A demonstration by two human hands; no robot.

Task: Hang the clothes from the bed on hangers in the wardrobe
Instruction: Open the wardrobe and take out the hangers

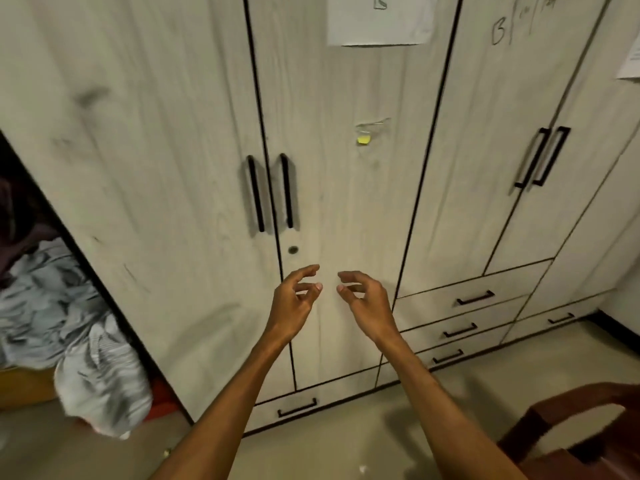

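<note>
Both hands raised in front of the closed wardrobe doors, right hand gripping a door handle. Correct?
No. The right hand grips nothing; it hovers empty, fingers loosely curled, below the door handles, per the head view. Otherwise right: left hand raised, wardrobe doors closed.

Four upright door handles [256, 194] – two pairs. Five drawer handles [474, 297], two paper sheets [381, 20], one yellow sticker [363, 139], one chair [571, 427], two hands – left hand [294, 303], right hand [367, 299].

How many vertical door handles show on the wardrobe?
4: the middle pair at the central door seam; the right pair further right. Others may lie outside the frame.
</note>
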